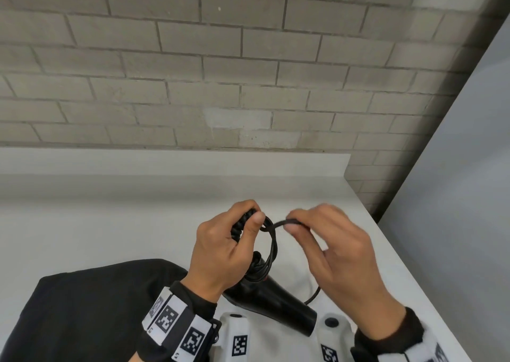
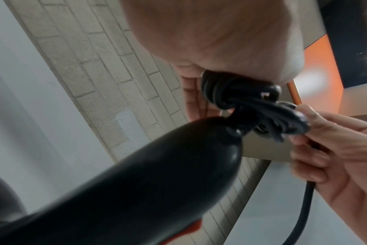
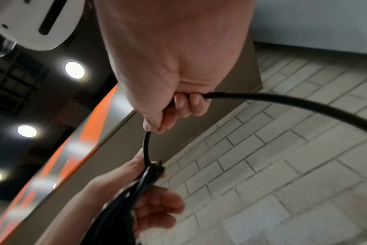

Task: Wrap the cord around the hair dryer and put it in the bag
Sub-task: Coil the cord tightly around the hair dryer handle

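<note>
A black hair dryer (image 1: pixel 278 301) hangs above the white counter (image 1: pixel 110 218), barrel pointing toward me. My left hand (image 1: pixel 252 214) grips its handle, where black cord (image 1: pixel 271 247) is wound in coils and loose loops. My right hand (image 1: pixel 294 223) pinches the cord just right of the left thumb and holds it taut. In the left wrist view the hair dryer (image 2: pixel 157 174) fills the middle, with the cord (image 2: pixel 262 114) bunched at the handle's end. In the right wrist view the cord (image 3: pixel 283 99) runs out of my right hand (image 3: pixel 168 116) in an arc. A black bag (image 1: pixel 96 312) lies at the near left.
A grey brick wall (image 1: pixel 248 71) rises behind the counter. A pale grey panel (image 1: pixel 455 196) stands at the right, past the counter's slanting right edge. My white chest rig (image 1: pixel 240 339) with black-and-white markers shows at the bottom.
</note>
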Demonstrator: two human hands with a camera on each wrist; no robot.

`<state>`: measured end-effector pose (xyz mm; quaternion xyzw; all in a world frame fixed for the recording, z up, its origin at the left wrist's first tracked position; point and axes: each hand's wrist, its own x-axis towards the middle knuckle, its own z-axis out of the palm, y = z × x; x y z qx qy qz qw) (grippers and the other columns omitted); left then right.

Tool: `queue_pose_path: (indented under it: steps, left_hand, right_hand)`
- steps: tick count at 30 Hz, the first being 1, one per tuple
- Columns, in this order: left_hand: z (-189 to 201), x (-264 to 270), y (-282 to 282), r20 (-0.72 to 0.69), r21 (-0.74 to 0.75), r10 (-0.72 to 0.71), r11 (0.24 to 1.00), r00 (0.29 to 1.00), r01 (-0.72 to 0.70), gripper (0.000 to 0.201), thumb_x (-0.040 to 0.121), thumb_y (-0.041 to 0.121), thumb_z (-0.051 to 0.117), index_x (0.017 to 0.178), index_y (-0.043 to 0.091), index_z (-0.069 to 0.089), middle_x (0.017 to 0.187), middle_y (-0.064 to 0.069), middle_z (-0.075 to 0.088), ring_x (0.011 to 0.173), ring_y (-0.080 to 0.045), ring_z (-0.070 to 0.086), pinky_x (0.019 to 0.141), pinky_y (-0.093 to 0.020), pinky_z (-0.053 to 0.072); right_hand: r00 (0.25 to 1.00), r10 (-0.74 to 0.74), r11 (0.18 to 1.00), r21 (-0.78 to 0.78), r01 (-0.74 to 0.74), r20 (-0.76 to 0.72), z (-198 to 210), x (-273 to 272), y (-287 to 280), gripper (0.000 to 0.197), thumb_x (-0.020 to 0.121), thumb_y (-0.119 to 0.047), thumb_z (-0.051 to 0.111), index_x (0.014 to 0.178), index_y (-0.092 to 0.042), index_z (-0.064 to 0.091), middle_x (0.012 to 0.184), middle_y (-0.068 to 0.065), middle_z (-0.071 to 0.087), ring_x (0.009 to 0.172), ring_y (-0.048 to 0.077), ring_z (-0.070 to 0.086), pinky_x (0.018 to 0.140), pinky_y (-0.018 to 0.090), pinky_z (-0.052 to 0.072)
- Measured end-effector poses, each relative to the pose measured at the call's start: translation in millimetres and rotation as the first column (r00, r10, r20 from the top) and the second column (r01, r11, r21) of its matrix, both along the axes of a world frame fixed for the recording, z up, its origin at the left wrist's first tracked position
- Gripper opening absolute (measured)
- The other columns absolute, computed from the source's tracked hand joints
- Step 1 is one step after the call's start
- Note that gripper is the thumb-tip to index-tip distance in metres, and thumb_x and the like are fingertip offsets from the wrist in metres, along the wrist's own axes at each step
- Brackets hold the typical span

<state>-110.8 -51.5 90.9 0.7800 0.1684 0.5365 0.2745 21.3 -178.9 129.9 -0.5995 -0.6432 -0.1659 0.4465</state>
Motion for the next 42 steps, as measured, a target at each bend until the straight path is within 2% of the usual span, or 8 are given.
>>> queue_pose_path:
  steps: [8,16,19,22,25,32,36,42]
  left_hand:
    - [1.6,-7.3,6.5,0.027,0.125,-0.156,0.980,0.987,0.152,0.032,0.084,0.035,0.074,0.094,0.005,0.073,0.083,0.003,0.073,0.072,-0.017,0.070,0.063,-0.037,0.056]
    - [5.3,-7.2,4.4,0.091,0.254,-0.101,0.964,0.991,0.075,0.031,0.095,0.039,0.061,0.084,0.010,0.069,0.069,-0.002,0.068,0.057,-0.019,0.063,0.051,-0.034,0.049]
    - [5.1,-6.4,2.2,0.125,0.279,-0.104,0.958,0.987,0.065,0.022,0.095,0.037,0.061,0.089,0.016,0.065,0.070,-0.001,0.068,0.058,-0.017,0.063,0.052,-0.031,0.048]
    - [4.6,-3.9,2.3,0.161,0.273,-0.059,0.962,0.985,0.013,0.022,0.095,0.037,0.061,0.092,0.016,0.066,0.071,0.000,0.070,0.060,-0.015,0.064,0.053,-0.030,0.049]
    - [4.0,-3.2,2.7,0.169,0.244,0.005,0.969,0.986,-0.047,0.024,0.096,0.042,0.058,0.093,0.019,0.065,0.072,0.005,0.069,0.064,-0.006,0.062,0.057,-0.022,0.050]
    - [5.5,-1.3,-7.6,0.173,-0.168,0.021,0.986,0.985,0.008,0.023,0.088,0.044,0.062,0.090,0.022,0.070,0.082,0.011,0.071,0.074,-0.008,0.069,0.064,-0.015,0.052]
    - [10.6,-0.1,-10.0,0.133,-0.396,-0.008,0.916,0.991,0.060,0.021,0.085,0.051,0.070,0.095,0.032,0.073,0.095,0.011,0.073,0.096,-0.010,0.069,0.079,-0.013,0.051]
    - [21.3,0.0,-15.0,0.134,-0.574,-0.010,0.815,0.991,0.085,0.032,0.078,0.047,0.068,0.108,0.039,0.070,0.104,0.013,0.073,0.100,-0.006,0.066,0.088,-0.026,0.050]
  right_hand:
    - [0.927,0.147,0.985,-0.037,-0.170,-0.345,30.0,-3.5,30.3,0.009,0.089,-0.024,0.067,0.086,-0.017,0.073,0.074,-0.012,0.066,0.070,0.009,0.060,0.064,0.016,0.044]
    - [0.564,0.146,0.962,-0.017,-0.274,-0.813,7.6,-9.1,39.0,0.008,0.085,-0.020,0.071,0.091,-0.014,0.069,0.068,-0.001,0.069,0.065,0.005,0.063,0.062,0.012,0.047]
    - [0.505,0.128,0.962,-0.017,-0.273,-0.853,-4.7,-16.3,36.8,0.011,0.085,-0.024,0.070,0.087,-0.013,0.070,0.072,-0.003,0.069,0.066,0.004,0.061,0.061,0.013,0.045]
    - [0.496,0.153,0.957,0.003,-0.290,-0.854,-17.1,-23.3,32.9,0.021,0.090,-0.037,0.065,0.089,-0.017,0.073,0.071,-0.009,0.067,0.064,0.011,0.054,0.064,0.024,0.045]
    - [0.547,0.153,0.936,-0.057,-0.347,-0.823,-29.2,-28.7,26.3,0.037,0.076,-0.054,0.074,0.102,-0.028,0.070,0.084,0.010,0.069,0.076,0.025,0.063,0.073,0.034,0.056]
    - [0.605,0.076,0.913,-0.188,-0.361,-0.792,-25.3,-23.7,18.6,0.019,0.084,-0.014,0.074,0.099,-0.025,0.072,0.090,-0.005,0.074,0.087,0.012,0.068,0.084,0.031,0.057]
    - [0.645,0.058,0.929,-0.195,-0.314,-0.762,-24.9,-20.2,19.3,0.018,0.085,-0.013,0.072,0.096,-0.026,0.073,0.081,-0.012,0.071,0.082,0.024,0.059,0.078,0.047,0.054]
    - [0.733,-0.015,0.947,-0.244,-0.207,-0.681,-26.2,-23.7,18.9,0.015,0.087,-0.027,0.070,0.098,-0.038,0.069,0.092,-0.018,0.068,0.091,0.003,0.055,0.081,0.015,0.042]
